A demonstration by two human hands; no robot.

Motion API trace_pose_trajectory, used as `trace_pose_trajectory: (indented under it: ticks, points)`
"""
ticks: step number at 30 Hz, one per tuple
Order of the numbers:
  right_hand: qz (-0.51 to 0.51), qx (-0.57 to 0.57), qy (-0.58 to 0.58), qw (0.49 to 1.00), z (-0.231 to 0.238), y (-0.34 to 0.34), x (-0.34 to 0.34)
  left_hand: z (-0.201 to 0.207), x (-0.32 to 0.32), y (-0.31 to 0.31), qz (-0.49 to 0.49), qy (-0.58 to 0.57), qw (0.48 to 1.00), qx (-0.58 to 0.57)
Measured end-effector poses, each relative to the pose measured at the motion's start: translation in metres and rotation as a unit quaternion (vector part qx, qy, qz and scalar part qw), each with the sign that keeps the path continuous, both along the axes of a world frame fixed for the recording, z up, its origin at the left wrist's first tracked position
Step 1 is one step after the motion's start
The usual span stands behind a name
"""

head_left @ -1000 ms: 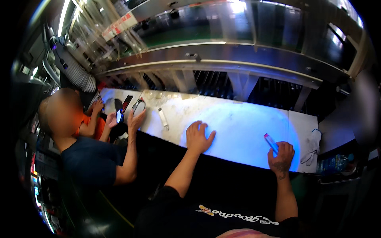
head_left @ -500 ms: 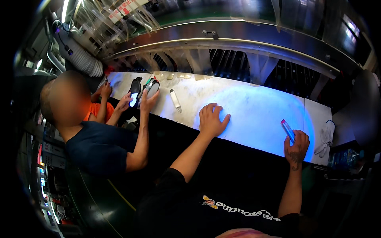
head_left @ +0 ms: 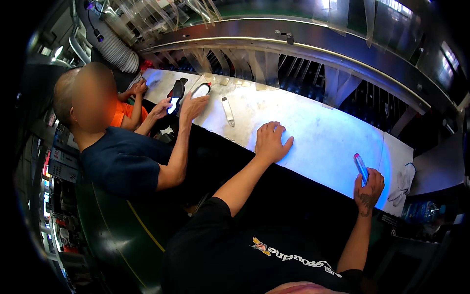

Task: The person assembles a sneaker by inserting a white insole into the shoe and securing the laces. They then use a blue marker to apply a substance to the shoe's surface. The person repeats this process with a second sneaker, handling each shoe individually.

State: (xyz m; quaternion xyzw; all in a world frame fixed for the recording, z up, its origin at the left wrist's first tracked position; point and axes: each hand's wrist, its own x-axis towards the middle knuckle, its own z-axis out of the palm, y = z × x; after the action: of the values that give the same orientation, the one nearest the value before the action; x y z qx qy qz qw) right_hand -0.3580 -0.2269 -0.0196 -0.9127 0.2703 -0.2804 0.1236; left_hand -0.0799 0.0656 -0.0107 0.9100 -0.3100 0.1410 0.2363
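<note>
My left hand (head_left: pixel 272 143) rests palm down on the front edge of the white worktop (head_left: pixel 313 132), its fingers loosely spread and holding nothing. At the worktop's right end, my right hand (head_left: pixel 370 189) is closed round a slim blue stick-shaped tool (head_left: pixel 361 168) with a red end, which points away from me. The exact kind of tool does not show. Between my left hand and a co-worker lies a slim pale object (head_left: pixel 228 111), shaped like a utility knife.
To my left a co-worker (head_left: pixel 122 159) in dark blue holds two black-and-white shoe-like pieces (head_left: pixel 201 90); another person in orange (head_left: pixel 126 115) sits beyond. A machine with hanging clear strips (head_left: pixel 338 84) borders the far side. Pale gloves (head_left: pixel 403 183) and a bottle (head_left: pixel 421 211) are at the right.
The view has shifted slightly, moving the scene in the picture. My hands keep their places on the worktop. The co-worker's shoe-like piece has turned, showing more of its white face.
</note>
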Motion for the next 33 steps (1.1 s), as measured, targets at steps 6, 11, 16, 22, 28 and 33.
trace_pose_trajectory:
  ticks: [6,11,16,22,28,33]
  points:
    - [-0.01,-0.004,-0.018,1.0,-0.002,-0.002,-0.004,-0.004,0.002,-0.006,-0.005,-0.013,1.0,-0.007]
    - [0.006,-0.015,-0.052,0.999,0.004,0.0,0.001,-0.014,0.007,-0.001,-0.014,-0.022,1.0,-0.015]
    - [-0.007,-0.012,-0.038,0.999,0.011,0.001,-0.002,-0.008,0.003,-0.003,-0.012,-0.013,1.0,-0.008]
    - [-0.01,0.0,-0.032,0.999,0.012,0.002,-0.005,-0.01,0.004,-0.004,-0.014,-0.009,1.0,0.002]
    - [-0.016,-0.006,-0.031,0.999,0.013,0.004,-0.002,-0.011,0.005,-0.003,-0.019,-0.021,1.0,-0.004]
    - [-0.014,-0.009,-0.034,0.999,0.013,0.004,-0.002,-0.011,0.005,-0.002,-0.018,-0.026,0.999,-0.005]
